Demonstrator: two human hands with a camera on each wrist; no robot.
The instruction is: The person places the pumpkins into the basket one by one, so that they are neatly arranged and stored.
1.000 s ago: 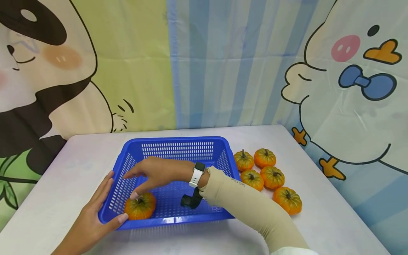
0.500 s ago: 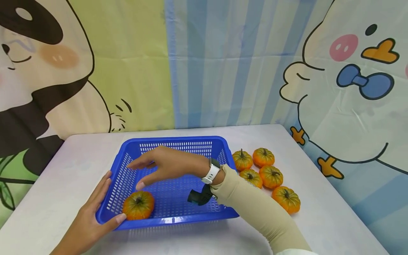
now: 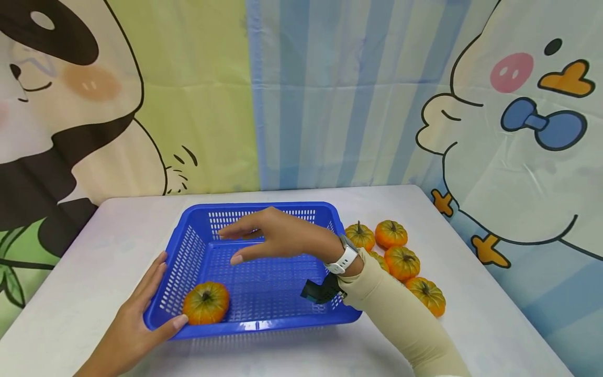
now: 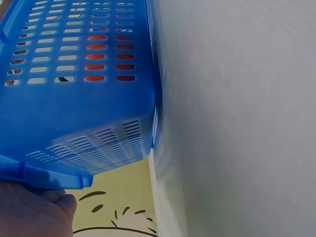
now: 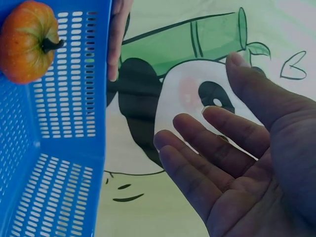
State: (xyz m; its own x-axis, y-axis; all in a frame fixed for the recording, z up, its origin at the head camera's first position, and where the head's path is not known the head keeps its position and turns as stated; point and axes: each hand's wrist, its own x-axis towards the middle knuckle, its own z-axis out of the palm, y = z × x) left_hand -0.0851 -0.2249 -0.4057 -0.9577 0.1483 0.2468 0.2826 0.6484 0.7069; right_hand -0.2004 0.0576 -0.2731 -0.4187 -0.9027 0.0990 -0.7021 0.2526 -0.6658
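Note:
A blue plastic basket (image 3: 264, 327) with slotted walls stands on the white table. One small orange-green pumpkin (image 3: 206, 303) sits inside it at the front left corner; its stem shows in the right wrist view. My left hand (image 3: 129, 324) holds the basket's front left corner, thumb over the front rim and fingers along the outer left side. In the left wrist view, part of that hand (image 4: 37, 210) lies under the rim. Above the basket's middle, my right hand (image 3: 278, 235) hovers with nothing in it, thumb apart from the loosely extended fingers (image 5: 217, 148).
Several more small pumpkins (image 3: 402, 263) rest on the table (image 3: 471, 319) to the right of the basket, one partly hidden by my right forearm. A cartoon-printed curtain (image 3: 330, 104) closes off the back and sides.
My right hand has risen off the pumpkin in the basket and moved right, away from it. The left hand stays at the basket's corner.

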